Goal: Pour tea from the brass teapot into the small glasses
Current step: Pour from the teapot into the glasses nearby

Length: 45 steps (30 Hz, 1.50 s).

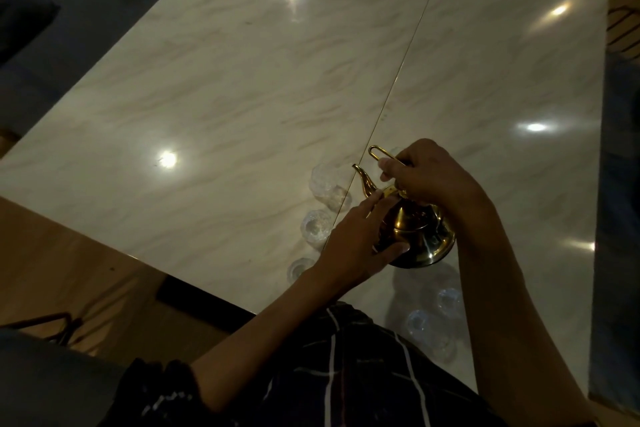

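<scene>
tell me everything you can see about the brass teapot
The brass teapot is shiny, gold-coloured metal with a round body, a domed lid, a thin curved spout pointing away toward the small glasses and a wire loop handle raised above it. It sits on or just above the marble table; its base is unclear. The right hand grips the handle from above. The left hand rests straight fingers against its side, fingertips near the spout's base. No tea is visibly pouring.
</scene>
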Available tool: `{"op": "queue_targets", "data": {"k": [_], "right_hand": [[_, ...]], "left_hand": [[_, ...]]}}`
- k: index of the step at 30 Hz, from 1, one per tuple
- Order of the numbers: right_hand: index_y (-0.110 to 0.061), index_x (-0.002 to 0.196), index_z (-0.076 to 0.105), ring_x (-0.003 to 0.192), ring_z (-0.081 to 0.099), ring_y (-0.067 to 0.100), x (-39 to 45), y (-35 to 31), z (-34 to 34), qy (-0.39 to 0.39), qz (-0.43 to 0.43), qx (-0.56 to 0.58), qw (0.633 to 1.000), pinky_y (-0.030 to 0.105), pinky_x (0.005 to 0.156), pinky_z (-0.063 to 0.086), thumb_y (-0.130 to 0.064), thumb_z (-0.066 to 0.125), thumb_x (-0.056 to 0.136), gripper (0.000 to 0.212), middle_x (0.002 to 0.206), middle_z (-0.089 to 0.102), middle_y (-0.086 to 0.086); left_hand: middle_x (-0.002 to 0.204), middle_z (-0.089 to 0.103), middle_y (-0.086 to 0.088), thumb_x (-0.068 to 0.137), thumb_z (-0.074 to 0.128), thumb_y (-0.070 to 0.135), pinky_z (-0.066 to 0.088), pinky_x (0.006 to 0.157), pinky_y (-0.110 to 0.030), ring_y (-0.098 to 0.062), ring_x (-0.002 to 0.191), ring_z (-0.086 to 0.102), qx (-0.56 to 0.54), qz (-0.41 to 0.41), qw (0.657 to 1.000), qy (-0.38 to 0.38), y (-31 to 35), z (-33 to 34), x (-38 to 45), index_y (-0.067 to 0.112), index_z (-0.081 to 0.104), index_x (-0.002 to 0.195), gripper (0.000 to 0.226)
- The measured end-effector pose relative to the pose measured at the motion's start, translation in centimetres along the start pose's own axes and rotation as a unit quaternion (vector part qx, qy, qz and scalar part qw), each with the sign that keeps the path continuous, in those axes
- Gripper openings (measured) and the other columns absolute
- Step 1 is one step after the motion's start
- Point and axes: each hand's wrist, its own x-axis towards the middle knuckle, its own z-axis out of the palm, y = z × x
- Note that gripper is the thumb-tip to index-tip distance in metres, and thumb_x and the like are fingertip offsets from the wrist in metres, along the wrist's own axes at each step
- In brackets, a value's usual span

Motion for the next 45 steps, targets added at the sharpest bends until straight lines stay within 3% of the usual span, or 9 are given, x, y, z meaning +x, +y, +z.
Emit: {"op": "queue_targets", "data": {"k": [4,13,20,28,35,41,45], "right_hand": [[-0.011,0.091,0.077,0.086,0.070,0.026,0.2,0.1,0.1,-0.003,-0.001,0.001,1.000,0.046,0.084,0.058,-0.040,0.058,0.096,0.035,0.089,0.073,0.015],[-0.006,0.091,0.077,0.086,0.071,0.031,0.7,0.4,0.5,0.004,-0.007,0.007,1.000,0.049,0.084,0.058,-0.039,0.058,0.096,0.039,0.090,0.074,0.020],[-0.012,0.087,0.078,0.083,0.070,0.026,1.5,0.8,1.4,-0.002,-0.010,0.011,1.000,0.047,0.083,0.058,-0.039,0.057,0.097,0.035,0.087,0.073,0.013],[-0.021,0.078,0.074,0.078,0.070,0.022,2.6,1.8,2.6,0.000,-0.017,0.014,1.000,0.043,0.075,0.060,-0.041,0.057,0.096,0.032,0.082,0.072,0.010],[-0.011,0.089,0.078,0.077,0.071,0.022,3.2,2.6,3.7,-0.010,-0.010,0.037,0.999,0.040,0.076,0.059,-0.038,0.057,0.097,0.035,0.081,0.074,0.011],[-0.011,0.084,0.078,0.072,0.070,0.019,3.2,4.0,4.8,0.007,-0.020,0.054,0.998,0.032,0.068,0.055,-0.038,0.057,0.096,0.036,0.070,0.070,0.005],[-0.016,0.078,0.074,0.073,0.071,0.022,2.7,5.4,5.2,0.005,-0.022,0.077,0.997,0.038,0.074,0.057,-0.037,0.056,0.097,0.034,0.073,0.071,0.009]], "left_hand": [[0.167,0.029,-0.007,0.089,0.056,0.064,0.040,0.117,-0.050,-0.028,0.151,0.034,0.008,-0.005,1.000,-0.001,-0.2,0.0,0.1,0.029,0.026,0.159,0.084],[0.167,0.030,-0.007,0.090,0.064,0.057,0.039,0.117,-0.047,-0.027,0.152,0.033,0.010,0.000,1.000,0.003,-0.8,0.2,0.2,0.031,0.025,0.158,0.083],[0.167,0.030,-0.007,0.091,0.067,0.052,0.036,0.118,-0.045,-0.027,0.152,0.032,0.006,-0.003,1.000,0.004,-1.1,0.1,0.1,0.028,0.026,0.159,0.082],[0.164,0.035,-0.004,0.089,0.068,0.051,0.047,0.110,-0.048,-0.026,0.146,0.041,0.011,0.001,1.000,0.013,-2.2,0.4,0.2,0.030,0.027,0.156,0.081],[0.161,0.039,-0.004,0.090,0.071,0.042,0.049,0.107,-0.040,-0.025,0.142,0.046,0.014,0.005,1.000,0.018,-3.1,0.6,0.2,0.023,0.031,0.157,0.080],[0.158,0.042,-0.005,0.090,0.073,0.037,0.050,0.106,-0.041,-0.025,0.138,0.049,0.034,-0.009,0.999,0.008,-4.1,1.4,0.3,0.024,0.033,0.156,0.078],[0.158,0.042,-0.006,0.088,0.075,0.034,0.053,0.101,-0.044,-0.026,0.136,0.051,0.041,-0.008,0.999,0.006,-4.3,2.1,0.3,0.025,0.036,0.152,0.076]]}}
